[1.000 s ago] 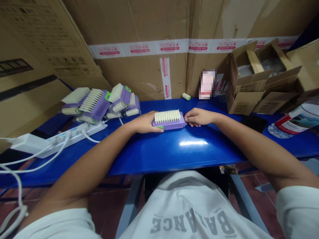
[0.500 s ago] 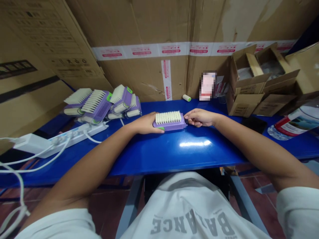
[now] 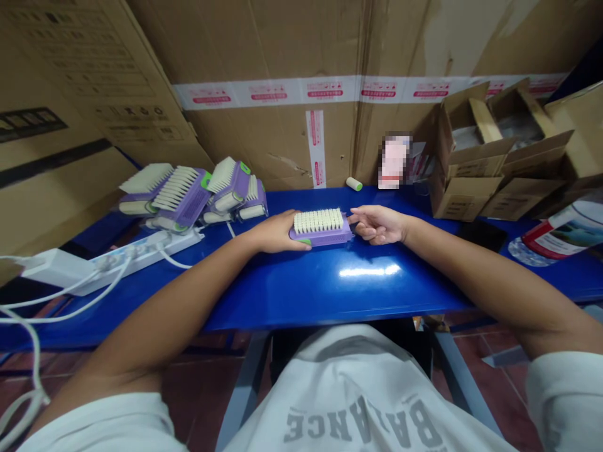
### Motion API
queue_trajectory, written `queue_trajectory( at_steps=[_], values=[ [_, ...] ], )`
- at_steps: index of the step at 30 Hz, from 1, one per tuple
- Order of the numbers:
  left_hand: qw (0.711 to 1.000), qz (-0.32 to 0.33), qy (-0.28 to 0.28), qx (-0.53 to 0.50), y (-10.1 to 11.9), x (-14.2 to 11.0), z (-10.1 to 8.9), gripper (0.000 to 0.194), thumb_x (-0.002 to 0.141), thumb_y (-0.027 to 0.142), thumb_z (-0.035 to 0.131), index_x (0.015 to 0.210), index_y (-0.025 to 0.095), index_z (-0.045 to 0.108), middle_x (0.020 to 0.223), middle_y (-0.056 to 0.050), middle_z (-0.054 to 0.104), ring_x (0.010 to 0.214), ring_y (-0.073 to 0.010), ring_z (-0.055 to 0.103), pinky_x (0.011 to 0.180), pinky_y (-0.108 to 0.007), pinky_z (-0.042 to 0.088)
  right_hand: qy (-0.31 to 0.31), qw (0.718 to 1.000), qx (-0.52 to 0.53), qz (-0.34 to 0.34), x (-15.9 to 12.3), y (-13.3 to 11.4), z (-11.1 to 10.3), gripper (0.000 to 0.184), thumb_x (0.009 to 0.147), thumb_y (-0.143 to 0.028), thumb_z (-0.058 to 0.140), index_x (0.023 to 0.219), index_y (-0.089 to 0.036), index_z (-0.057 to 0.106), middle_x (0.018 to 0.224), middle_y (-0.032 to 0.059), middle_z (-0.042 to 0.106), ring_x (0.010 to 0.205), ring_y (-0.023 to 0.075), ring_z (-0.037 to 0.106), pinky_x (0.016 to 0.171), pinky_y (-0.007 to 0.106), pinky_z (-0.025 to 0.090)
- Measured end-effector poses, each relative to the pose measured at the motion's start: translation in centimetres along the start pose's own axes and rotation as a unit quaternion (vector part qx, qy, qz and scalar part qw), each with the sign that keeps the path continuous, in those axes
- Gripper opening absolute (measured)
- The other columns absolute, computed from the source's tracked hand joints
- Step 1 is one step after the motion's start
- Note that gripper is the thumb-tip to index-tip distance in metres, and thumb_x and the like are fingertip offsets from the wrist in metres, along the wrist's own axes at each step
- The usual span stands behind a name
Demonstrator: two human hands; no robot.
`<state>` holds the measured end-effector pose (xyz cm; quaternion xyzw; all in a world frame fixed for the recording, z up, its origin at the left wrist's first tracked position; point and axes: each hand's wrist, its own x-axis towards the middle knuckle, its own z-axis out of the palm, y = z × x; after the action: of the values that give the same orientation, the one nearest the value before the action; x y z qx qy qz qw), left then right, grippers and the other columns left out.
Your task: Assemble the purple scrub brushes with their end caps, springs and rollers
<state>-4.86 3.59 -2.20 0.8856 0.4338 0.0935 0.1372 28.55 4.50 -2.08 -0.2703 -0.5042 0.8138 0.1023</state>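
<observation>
A purple brush with cream bristles facing up and a green button at its left rests low over the blue table. My left hand is closed around its left end, thumb along the near side. At the opposite end, my right hand has its index finger against the brush's end face, thumb raised apart from it and the other fingers loosely curled. Nothing shows in that hand. Several similar purple brushes lie piled to the left. A small cream roller with a green end lies behind the held brush.
A white power strip with plugged-in cables lies at the left of the blue table. Cardboard walls stand behind. Open cardboard boxes, a dark flat object and a plastic bottle are at the right. A pixelated phone-like item leans at the back.
My right thumb has lifted away from the index finger, and the pinch at the brush's right end has loosened. My left hand and the brush stay put.
</observation>
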Motion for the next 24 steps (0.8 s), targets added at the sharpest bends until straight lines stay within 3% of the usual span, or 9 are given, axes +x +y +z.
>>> queue_trajectory(
  at_steps=[2,6,12,17,24],
  values=[
    [1.000,-0.006,0.000,0.000,0.0,0.0,0.0,0.097,0.073,0.075,0.080,0.151,0.022,0.060,0.149,-0.016,0.068,0.138,-0.0412,0.066,0.119,-0.052,0.052,0.016,1.000,-0.007,0.001,0.1,-0.1,0.2,0.041,0.113,-0.052,0.044,0.108,-0.016,0.061,0.050,-0.0081,0.054,0.032,0.0057,0.012,0.031,0.015,0.034],
    [1.000,-0.009,-0.007,-0.004,0.0,0.0,-0.1,0.101,0.073,0.077,0.079,0.154,0.020,0.059,0.150,-0.018,0.067,0.140,-0.0417,0.065,0.120,-0.051,0.051,0.103,0.994,-0.041,0.023,-0.2,-0.5,0.7,0.035,0.114,-0.047,0.048,0.101,-0.017,0.061,0.050,-0.0075,0.053,0.032,0.0048,0.019,0.036,0.015,0.040],
    [1.000,0.010,0.005,-0.001,-0.2,-0.1,-0.1,0.095,0.074,0.074,0.080,0.153,0.025,0.060,0.149,-0.016,0.068,0.137,-0.0423,0.068,0.117,-0.054,0.054,0.192,0.976,-0.089,0.056,-1.3,-1.5,0.8,0.041,0.114,-0.048,0.050,0.105,-0.013,0.068,0.052,-0.0065,0.052,0.032,0.0039,0.021,0.035,0.015,0.033],
    [1.000,0.019,0.011,0.000,-0.5,-0.1,0.0,0.093,0.074,0.073,0.081,0.151,0.025,0.061,0.145,-0.016,0.070,0.135,-0.0413,0.069,0.115,-0.054,0.055,0.207,0.973,-0.086,0.055,-1.6,-1.6,0.3,0.045,0.113,-0.052,0.051,0.104,-0.013,0.071,0.053,-0.0057,0.053,0.032,0.0040,0.022,0.035,0.016,0.036],
    [1.000,0.009,0.007,-0.001,-0.2,-0.1,0.0,0.092,0.073,0.074,0.081,0.148,0.024,0.062,0.143,-0.017,0.070,0.133,-0.0411,0.070,0.115,-0.053,0.055,0.153,0.986,-0.044,0.041,-1.0,-1.4,1.1,0.064,0.112,-0.067,0.038,0.104,-0.013,0.071,0.051,-0.0050,0.054,0.032,0.0051,0.019,0.035,0.017,0.040]
  ],
)
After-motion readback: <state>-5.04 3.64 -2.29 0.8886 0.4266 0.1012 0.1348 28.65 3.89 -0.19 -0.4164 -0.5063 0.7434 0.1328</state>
